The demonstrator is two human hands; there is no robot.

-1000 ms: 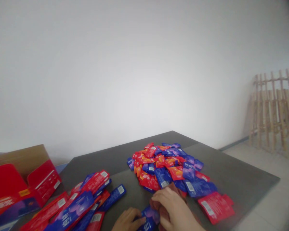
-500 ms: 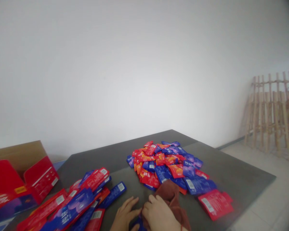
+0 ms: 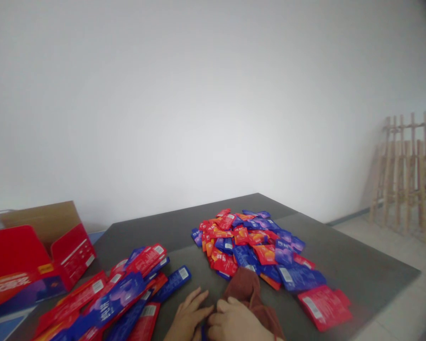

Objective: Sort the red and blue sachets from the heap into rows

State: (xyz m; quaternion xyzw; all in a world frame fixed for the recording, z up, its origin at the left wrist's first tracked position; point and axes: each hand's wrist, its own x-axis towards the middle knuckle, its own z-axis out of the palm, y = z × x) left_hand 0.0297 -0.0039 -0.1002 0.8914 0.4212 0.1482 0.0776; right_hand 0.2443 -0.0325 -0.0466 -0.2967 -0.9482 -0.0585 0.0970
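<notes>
As right hand (image 3: pixel 234 320) clasps cloth (image 3: pixel 246 286), glossy sachets (image 3: pixel 264 255)

The cloth (image 3: pixel 244 286) is plain reddish brown. Beyond the cloth, piled packets (image 3: pixel 246 256) mix red, orange and deep blue with purple patches. Left of the cloth, loose packets (image 3: pixel 127 290) show red and blue, with white barcode labels. Farther left of it, the box (image 3: pixel 12 253) is red, orange and purple-blue, with a yellow patch. Beneath the cloth, the table (image 3: pixel 358 270) is dark grey.
</notes>
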